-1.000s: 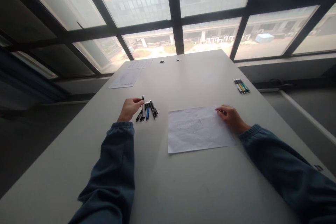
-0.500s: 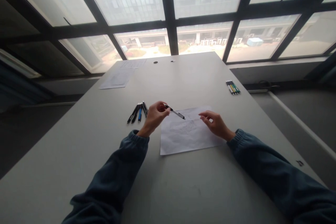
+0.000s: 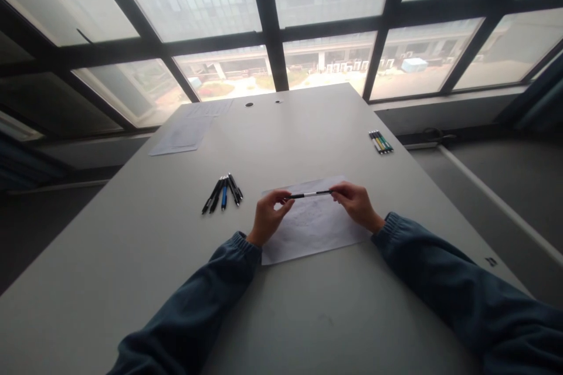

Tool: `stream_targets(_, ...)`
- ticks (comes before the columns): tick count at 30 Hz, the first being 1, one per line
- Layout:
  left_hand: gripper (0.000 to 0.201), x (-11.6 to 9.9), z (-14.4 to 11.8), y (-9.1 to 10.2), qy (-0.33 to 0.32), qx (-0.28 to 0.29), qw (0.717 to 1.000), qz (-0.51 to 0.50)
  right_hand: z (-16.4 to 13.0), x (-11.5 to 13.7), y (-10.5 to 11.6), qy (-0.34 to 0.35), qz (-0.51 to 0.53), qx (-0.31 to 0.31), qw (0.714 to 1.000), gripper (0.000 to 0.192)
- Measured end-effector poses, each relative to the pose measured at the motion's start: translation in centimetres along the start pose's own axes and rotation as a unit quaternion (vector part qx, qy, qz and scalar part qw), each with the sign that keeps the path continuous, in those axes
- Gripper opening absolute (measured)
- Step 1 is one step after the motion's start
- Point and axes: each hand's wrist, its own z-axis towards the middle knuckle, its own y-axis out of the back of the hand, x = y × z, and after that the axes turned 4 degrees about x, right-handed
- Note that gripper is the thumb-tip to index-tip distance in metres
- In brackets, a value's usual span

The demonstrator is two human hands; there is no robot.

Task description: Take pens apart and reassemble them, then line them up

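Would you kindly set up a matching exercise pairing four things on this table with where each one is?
Things:
1. pen
2. sheet of paper
3. loose group of pens
4. row of coloured pens

Places:
A. near the table's right edge
B. held level between the left hand and the right hand
C. flat on the table under both hands
D. on the table left of the sheet

Pairs: 1-B, 2-C, 3-D, 4-A
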Motion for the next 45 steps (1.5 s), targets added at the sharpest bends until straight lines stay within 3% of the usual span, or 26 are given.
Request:
stream_targets(5,0.017,1.4,-0.1,0.4,-0.061,-0.016,0.993,0.103,0.2,-0.3,0.3,0.016,0.008,-0.026,1.0,0.016)
stream_targets(12,0.013,0.8,-0.1,0.3,-0.101,-0.024,0.983,0.149,0.1,-0.7,0.1,-0.022,0.037,-0.061,0.997,0.022)
stream_targets(33,0.011,0.3,0.0,0.3,-0.107,-0.024,0.983,0.148,0.0,-0.9,0.2,-0.02,0.019,-0.067,0.997,0.028)
stream_targets(45,0.013,0.4,0.0,0.2,-0.101,-0.021,0.983,0.15,0.0,-0.8,0.1,-0.008,0.004,-0.064,0.998,0.021)
